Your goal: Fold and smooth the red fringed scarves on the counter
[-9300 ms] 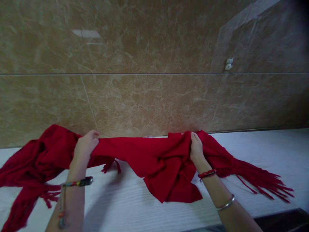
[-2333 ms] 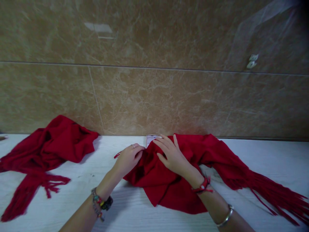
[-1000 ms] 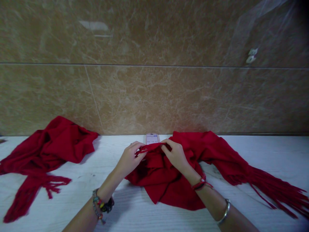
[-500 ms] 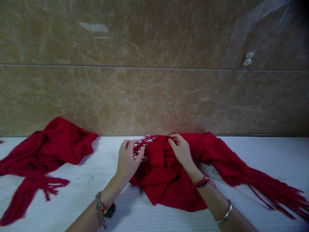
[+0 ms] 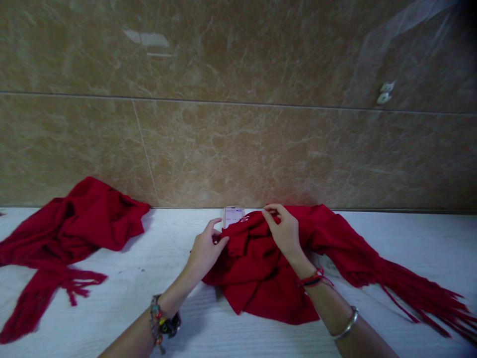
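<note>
A red fringed scarf (image 5: 268, 293) lies bunched on the white surface, its right part trailing out to a long fringe. At the left edge of the bunch, my left hand (image 5: 205, 251) has thumb and fingers curled round a fold of the cloth. My right hand (image 5: 285, 231) pinches the scarf's upper edge between thumb and fingertips. Behind the fold, a phone (image 5: 234, 214) with a lit screen shows partly; the cloth covers its lower part.
Another crumpled red fringed cloth (image 5: 93, 219) lies to the left. A brown marbled tile wall (image 5: 238, 149) rises along the back edge of the white wood-grain surface (image 5: 167, 278). A small white cat-shaped piece (image 5: 385, 93) is on the wall at the right.
The fringe that lay spread beside my left hand is folded away, uncovering the phone. My left hand has moved slightly right and down; my right hand has barely shifted.
</note>
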`<state>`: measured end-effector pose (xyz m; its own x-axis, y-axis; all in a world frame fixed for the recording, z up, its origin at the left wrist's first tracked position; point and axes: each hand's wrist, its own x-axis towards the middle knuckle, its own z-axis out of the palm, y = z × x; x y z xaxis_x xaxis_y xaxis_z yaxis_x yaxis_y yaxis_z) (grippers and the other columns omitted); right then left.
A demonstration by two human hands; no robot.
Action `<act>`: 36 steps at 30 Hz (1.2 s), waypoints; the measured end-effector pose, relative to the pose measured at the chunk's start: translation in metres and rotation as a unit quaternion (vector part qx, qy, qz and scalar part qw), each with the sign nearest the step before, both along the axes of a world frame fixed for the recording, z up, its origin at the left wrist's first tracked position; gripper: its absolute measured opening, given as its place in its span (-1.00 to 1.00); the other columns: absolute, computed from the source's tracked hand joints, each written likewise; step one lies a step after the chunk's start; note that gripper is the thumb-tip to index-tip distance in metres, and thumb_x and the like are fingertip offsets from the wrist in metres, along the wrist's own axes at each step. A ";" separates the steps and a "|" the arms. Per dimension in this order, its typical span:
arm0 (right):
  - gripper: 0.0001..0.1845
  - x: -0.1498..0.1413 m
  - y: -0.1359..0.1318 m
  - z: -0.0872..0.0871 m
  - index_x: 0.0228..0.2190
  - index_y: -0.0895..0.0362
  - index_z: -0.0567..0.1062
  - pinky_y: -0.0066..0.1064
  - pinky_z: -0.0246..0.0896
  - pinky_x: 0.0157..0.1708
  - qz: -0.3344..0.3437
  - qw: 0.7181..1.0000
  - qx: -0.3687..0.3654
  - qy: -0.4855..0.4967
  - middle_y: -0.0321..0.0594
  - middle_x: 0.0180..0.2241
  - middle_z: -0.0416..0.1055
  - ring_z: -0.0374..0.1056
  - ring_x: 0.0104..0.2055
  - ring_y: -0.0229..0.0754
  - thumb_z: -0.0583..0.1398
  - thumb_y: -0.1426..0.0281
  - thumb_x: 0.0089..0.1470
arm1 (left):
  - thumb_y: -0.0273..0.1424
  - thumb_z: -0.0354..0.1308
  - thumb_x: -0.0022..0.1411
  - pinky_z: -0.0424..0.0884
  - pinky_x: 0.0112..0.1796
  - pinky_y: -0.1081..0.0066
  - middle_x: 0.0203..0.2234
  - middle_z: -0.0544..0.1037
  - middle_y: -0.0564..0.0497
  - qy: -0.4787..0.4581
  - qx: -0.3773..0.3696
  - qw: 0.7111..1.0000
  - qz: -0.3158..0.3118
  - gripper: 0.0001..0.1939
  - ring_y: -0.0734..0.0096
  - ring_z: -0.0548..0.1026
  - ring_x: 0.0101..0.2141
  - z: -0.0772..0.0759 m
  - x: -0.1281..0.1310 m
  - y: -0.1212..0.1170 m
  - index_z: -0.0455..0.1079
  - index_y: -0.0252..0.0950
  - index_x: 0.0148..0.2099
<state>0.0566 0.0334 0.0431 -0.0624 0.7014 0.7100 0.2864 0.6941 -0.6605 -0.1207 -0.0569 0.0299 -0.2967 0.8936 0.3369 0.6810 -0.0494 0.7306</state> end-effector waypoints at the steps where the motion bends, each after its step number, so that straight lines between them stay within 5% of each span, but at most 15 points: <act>1: -0.86 0.005 0.005 0.000 -0.45 0.14 0.38 -0.40 0.20 -0.33 -0.019 1.000 0.002 0.019 -0.22 -0.45 0.39 0.31 -0.39 -0.22 0.09 0.33 -0.04 | -0.40 0.03 0.04 0.31 -0.34 0.44 -0.49 0.48 0.06 0.005 0.017 1.000 0.017 -0.54 0.40 0.44 -0.44 0.004 -0.006 0.000 0.16 -0.30 0.03; 8: -0.84 0.056 0.052 -0.003 -0.42 0.16 0.33 -0.38 0.19 -0.36 -0.182 0.965 0.015 0.189 -0.26 -0.49 0.28 0.24 -0.44 -0.25 0.10 0.34 -0.09 | -0.37 0.01 0.01 0.31 -0.33 0.40 -0.42 0.49 -0.02 0.093 0.074 0.969 0.218 -0.61 0.30 0.45 -0.38 0.021 -0.085 0.000 0.27 -0.31 -0.06; 13: -0.85 0.058 0.059 -0.011 -0.41 0.17 0.36 -0.25 0.20 -0.31 -0.154 0.988 0.002 0.030 -0.19 -0.47 0.31 0.26 -0.41 -0.17 0.08 0.39 -0.10 | -0.35 -0.05 0.02 0.31 -0.29 0.39 -0.39 0.49 -0.05 0.050 0.105 0.986 0.118 -0.77 0.33 0.43 -0.36 0.016 -0.079 0.008 0.35 -0.33 -0.30; 17: -0.78 0.039 0.042 -0.007 -0.33 0.17 0.40 -0.15 0.13 -0.12 -0.102 0.983 0.096 -0.120 -0.05 -0.28 0.31 0.22 -0.18 -0.06 0.10 0.46 -0.11 | -0.31 -0.04 0.05 0.32 -0.35 0.42 -0.43 0.46 0.01 0.015 0.139 0.990 0.024 -0.80 0.40 0.41 -0.41 0.014 -0.047 0.008 0.32 -0.30 -0.32; 20: -0.76 0.013 0.024 0.006 -0.25 0.15 0.39 -0.23 0.12 -0.07 0.060 0.975 0.117 -0.180 -0.08 -0.22 0.31 0.22 -0.13 -0.12 0.09 0.45 -0.04 | -0.34 -0.02 0.06 0.31 -0.34 0.44 -0.46 0.45 0.05 0.012 0.155 0.987 -0.030 -0.85 0.43 0.40 -0.41 0.017 -0.032 0.002 0.30 -0.29 -0.34; 23: -0.64 -0.020 0.009 0.020 -0.15 0.16 0.36 -0.27 0.09 -0.02 0.219 0.933 0.103 -0.266 -0.07 -0.12 0.29 0.20 -0.05 -0.14 0.16 0.38 -0.05 | -0.37 0.03 0.04 0.32 -0.34 0.46 -0.47 0.44 0.07 0.003 0.179 0.983 -0.042 -0.89 0.45 0.41 -0.41 0.019 -0.026 -0.004 0.29 -0.28 -0.34; 27: -0.68 -0.059 0.000 0.033 -0.24 0.19 0.43 -0.32 0.12 -0.07 0.311 0.885 0.095 -0.334 -0.06 -0.11 0.30 0.23 -0.08 -0.15 0.23 0.36 -0.12 | -0.36 0.09 0.02 0.31 -0.33 0.46 -0.47 0.44 0.08 -0.011 0.198 0.980 -0.011 -0.85 0.45 0.42 -0.40 0.018 -0.028 -0.006 0.24 -0.27 -0.32; 31: -0.93 -0.071 0.002 0.036 -0.46 0.19 0.45 -0.41 0.17 -0.25 0.284 0.908 0.083 -0.295 -0.18 -0.36 0.40 0.30 -0.30 -0.24 0.18 0.44 -0.08 | -0.30 0.10 0.03 0.31 -0.27 0.39 -0.45 0.44 0.06 -0.033 0.195 0.979 0.041 -0.78 0.41 0.44 -0.36 0.014 -0.033 -0.002 0.19 -0.27 -0.28; 36: -0.82 -0.057 0.006 0.040 -0.55 0.17 0.40 -0.48 0.11 -0.47 0.166 0.963 0.014 -0.211 -0.30 -0.56 0.36 0.25 -0.50 -0.29 0.12 0.32 -0.04 | -0.29 0.19 -0.08 0.30 -0.19 0.27 -0.26 0.43 -0.07 -0.044 0.144 0.988 0.032 -0.46 0.30 0.41 -0.21 0.001 -0.022 0.003 0.11 -0.27 -0.05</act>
